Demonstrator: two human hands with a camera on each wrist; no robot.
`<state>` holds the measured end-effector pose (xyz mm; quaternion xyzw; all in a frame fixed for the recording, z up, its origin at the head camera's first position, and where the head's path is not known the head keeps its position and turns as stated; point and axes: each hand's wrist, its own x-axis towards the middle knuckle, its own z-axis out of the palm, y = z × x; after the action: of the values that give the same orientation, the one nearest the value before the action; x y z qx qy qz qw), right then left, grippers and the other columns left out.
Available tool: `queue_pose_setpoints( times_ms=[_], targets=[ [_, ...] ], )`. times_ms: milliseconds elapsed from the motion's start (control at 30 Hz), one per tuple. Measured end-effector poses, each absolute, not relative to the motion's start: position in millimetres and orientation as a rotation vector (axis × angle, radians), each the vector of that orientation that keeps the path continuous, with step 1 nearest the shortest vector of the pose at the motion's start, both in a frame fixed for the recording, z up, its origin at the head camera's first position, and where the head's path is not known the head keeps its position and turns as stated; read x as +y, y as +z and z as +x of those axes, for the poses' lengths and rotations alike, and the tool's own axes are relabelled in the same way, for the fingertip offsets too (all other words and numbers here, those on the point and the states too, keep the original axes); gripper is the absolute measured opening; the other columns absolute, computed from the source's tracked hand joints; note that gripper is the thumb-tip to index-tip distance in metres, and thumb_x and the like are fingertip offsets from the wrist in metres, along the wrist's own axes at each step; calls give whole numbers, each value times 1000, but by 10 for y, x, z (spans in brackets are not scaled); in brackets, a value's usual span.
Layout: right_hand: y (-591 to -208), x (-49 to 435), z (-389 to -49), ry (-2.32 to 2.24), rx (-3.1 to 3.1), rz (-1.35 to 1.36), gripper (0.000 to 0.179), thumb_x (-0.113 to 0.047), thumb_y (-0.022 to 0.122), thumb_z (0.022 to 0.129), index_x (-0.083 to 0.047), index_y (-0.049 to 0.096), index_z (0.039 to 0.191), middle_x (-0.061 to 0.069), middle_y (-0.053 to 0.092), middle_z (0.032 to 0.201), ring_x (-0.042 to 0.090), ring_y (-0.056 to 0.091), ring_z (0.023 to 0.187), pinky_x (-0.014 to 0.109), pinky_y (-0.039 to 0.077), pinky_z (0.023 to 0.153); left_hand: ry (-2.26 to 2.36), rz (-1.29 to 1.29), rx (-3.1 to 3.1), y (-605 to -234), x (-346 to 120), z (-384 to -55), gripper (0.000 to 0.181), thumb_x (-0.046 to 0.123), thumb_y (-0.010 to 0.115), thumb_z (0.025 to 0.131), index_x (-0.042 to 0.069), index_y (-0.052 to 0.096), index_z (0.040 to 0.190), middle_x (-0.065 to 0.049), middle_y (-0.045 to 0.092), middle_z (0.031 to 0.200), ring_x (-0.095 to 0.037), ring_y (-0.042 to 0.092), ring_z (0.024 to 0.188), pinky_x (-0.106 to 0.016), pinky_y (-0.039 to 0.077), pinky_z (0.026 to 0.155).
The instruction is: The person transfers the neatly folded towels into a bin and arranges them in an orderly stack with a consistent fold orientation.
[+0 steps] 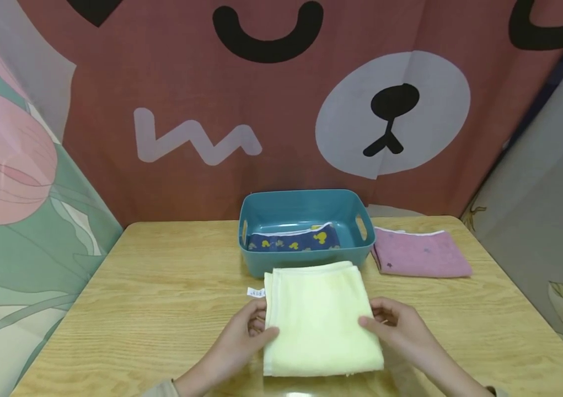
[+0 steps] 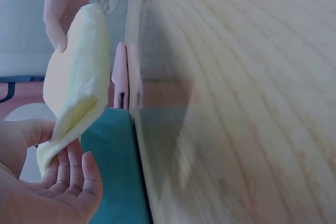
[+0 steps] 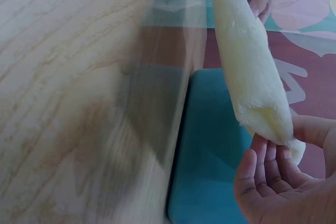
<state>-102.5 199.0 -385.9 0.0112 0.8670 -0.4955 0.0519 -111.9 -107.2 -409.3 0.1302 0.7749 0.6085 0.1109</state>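
Note:
Both hands hold a folded pale yellow towel point(image 1: 323, 322) in the air above the table, in front of a teal basket. My left hand point(image 1: 239, 333) pinches its left edge, thumb on top and fingers beneath. On the opposite edge my right hand point(image 1: 402, 328) pinches the same way. A small white tag point(image 1: 256, 292) sticks out at the towel's left side. The left wrist view shows the towel point(image 2: 79, 72) edge-on, its layers folded over thickly. In the right wrist view, the thumb and fingers of the right hand point(image 3: 286, 177) grip the towel's point(image 3: 252, 66) near end.
The teal basket point(image 1: 306, 258) stands at the back of the wooden table point(image 1: 172, 298), with a folded dark blue cloth point(image 1: 293, 241) with yellow figures inside. Right of it lies a folded pink towel point(image 1: 422, 253). A printed curtain point(image 1: 187, 182) hangs behind the table.

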Motion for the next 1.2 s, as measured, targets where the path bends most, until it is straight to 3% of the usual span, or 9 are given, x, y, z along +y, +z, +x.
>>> queue_pose_setpoints(
  times_ms=[633,1200],
  targets=[
    [-3684,1965,-1088,-1595,2654,63,36,-23,75,90,0,67,118,4,70,101,16,62,92,29,49,81,1811,370,2340,-3935,-1089,-1250,42,7,72,89,-5,56,126,-9,61,103,-20,55,90,-24,49,78],
    [-3600,1895,-1225,-1726,2690,15,34,-22,74,91,1,68,116,7,70,102,13,62,90,24,50,80,1864,268,2423,-3871,-1094,-1365,40,9,75,88,-3,59,123,-9,62,102,-19,58,90,-24,51,79]
  ],
)
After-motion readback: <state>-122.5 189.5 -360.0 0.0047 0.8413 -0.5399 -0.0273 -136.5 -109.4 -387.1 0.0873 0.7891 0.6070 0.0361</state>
